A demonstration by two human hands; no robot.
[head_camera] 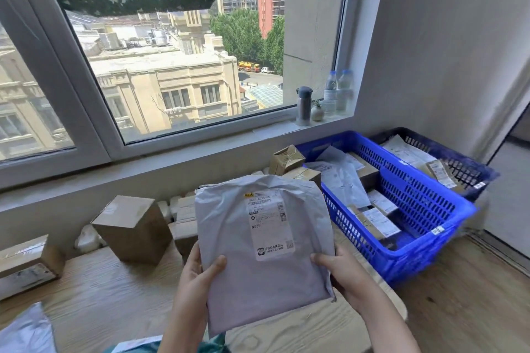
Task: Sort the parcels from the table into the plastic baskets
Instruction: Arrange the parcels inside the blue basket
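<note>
Left grip point(198, 275), right grip point(342, 272) — grey parcel point(229, 238) pinched between.

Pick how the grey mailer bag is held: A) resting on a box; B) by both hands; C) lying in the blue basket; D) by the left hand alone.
B: the left hand and the right hand each grip a lower side of the grey mailer bag.

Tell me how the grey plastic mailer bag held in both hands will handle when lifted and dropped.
The grey plastic mailer bag is probably semi-stiff. It stands upright though the left hand and right hand grip only its lower sides, so flat contents may brace it. It is likely light, since a thumb-and-finger pinch holds it. Its smooth film may be slippery.
</note>
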